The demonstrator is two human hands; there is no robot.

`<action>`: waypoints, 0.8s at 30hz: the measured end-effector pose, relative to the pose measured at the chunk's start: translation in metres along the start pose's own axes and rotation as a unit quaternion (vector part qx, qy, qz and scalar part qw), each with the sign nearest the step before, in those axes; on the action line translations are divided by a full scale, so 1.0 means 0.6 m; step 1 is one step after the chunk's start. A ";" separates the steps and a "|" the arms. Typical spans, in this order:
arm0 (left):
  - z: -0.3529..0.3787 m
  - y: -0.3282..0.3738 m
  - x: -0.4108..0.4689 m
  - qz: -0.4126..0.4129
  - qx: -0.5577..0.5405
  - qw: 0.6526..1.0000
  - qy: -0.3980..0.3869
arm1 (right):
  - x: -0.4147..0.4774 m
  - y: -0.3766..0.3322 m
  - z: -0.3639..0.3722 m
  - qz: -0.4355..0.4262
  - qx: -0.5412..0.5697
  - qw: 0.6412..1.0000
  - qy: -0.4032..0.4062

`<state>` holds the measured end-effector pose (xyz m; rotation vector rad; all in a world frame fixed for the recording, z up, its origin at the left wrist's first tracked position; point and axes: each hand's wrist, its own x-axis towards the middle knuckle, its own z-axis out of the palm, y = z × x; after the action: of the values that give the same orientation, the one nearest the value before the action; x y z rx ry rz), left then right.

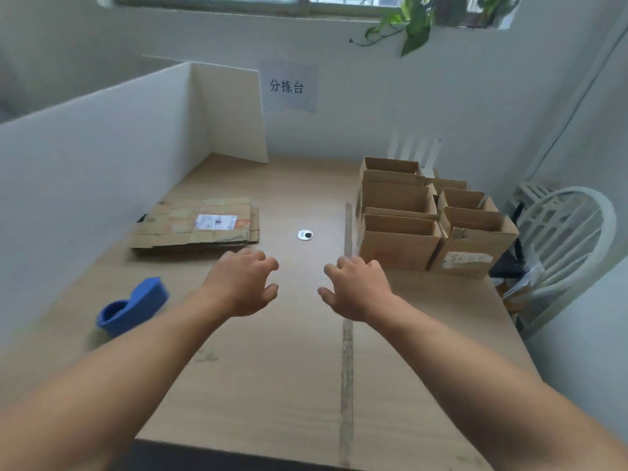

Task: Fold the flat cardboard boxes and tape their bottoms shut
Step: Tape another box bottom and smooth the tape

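A stack of flat cardboard boxes [197, 226] with a white label lies at the table's left, beyond my left hand. Several folded, open-topped cardboard boxes [421, 212] stand grouped at the right rear. A blue tape dispenser [134, 305] lies near the left edge, beside my left forearm. My left hand [243, 283] and my right hand [356, 288] hover side by side over the middle of the table, fingers loosely curled, holding nothing.
The wooden table [272, 385] has a round cable grommet [304, 235] just beyond my hands and a seam running front to back. White partition panels [102, 158] wall the left and back-left. A white chair [560, 249] stands past the right edge.
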<state>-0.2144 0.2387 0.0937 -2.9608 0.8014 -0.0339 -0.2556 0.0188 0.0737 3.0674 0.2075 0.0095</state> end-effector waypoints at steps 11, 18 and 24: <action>0.022 -0.203 -0.068 -0.148 -0.032 0.988 -0.030 | 0.156 -0.189 0.002 -0.048 0.055 0.997 -0.026; 0.043 -0.321 0.037 -0.155 -0.007 0.986 -0.062 | 0.307 -0.226 0.007 -0.061 0.052 0.996 -0.036; 0.062 -0.411 0.104 -0.175 -0.025 0.983 -0.058 | 0.427 -0.253 0.017 -0.070 0.032 0.996 -0.041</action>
<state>-0.0351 0.4221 0.0757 -3.0751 0.2665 0.1404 -0.0219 0.2024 0.0539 3.1002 0.4236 -0.1335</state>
